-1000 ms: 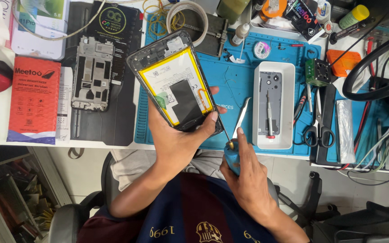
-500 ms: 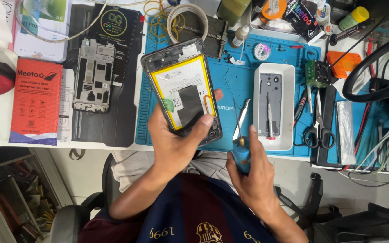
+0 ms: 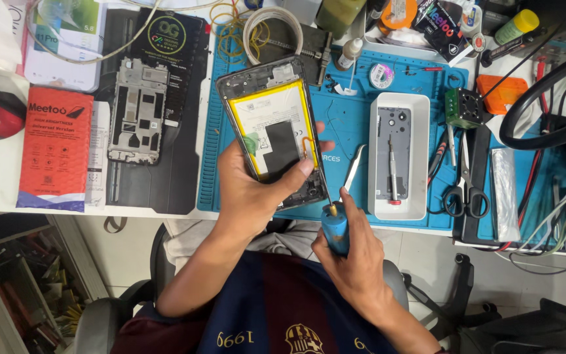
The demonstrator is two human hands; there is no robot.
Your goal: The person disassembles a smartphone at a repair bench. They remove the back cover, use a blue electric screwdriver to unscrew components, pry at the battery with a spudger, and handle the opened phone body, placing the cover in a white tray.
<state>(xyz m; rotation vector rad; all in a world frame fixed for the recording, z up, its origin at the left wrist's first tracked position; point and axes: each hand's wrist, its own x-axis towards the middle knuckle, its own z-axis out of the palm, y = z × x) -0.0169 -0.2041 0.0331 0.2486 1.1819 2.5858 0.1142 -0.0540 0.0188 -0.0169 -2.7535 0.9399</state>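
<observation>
1. Your left hand (image 3: 250, 190) is closed around the lower end of the opened phone (image 3: 273, 141), thumb pressed across its face and fingertips showing past its right edge. The phone sits at centre frame, lifted over the blue work mat (image 3: 355, 124) and tilted with its top toward the upper left.
2. The phone's back is off: a yellow-edged white battery (image 3: 263, 128) fills most of the frame, with a black patch on its lower half.
3. Your right hand (image 3: 355, 262) is wrapped shut around the blue handle of a screwdriver (image 3: 334, 226), just below centre frame. Its thin shaft angles up to the phone's lower right edge; the tip seems to touch there, though the view is too small to be sure.
4. Silver tweezers (image 3: 354, 167) lie on the mat just right of the phone, near the screwdriver shaft.
5. A white tray (image 3: 397, 108) stands right of centre on the mat, holding a grey back plate and a small driver.
6. Black-handled scissors (image 3: 466, 190) lie right of the tray.
7. A bare metal phone frame (image 3: 137, 111) rests on a black mat (image 3: 178, 177) at upper left of the desk.
8. A red box (image 3: 54, 157) lies at far left, just beside the black mat.
</observation>
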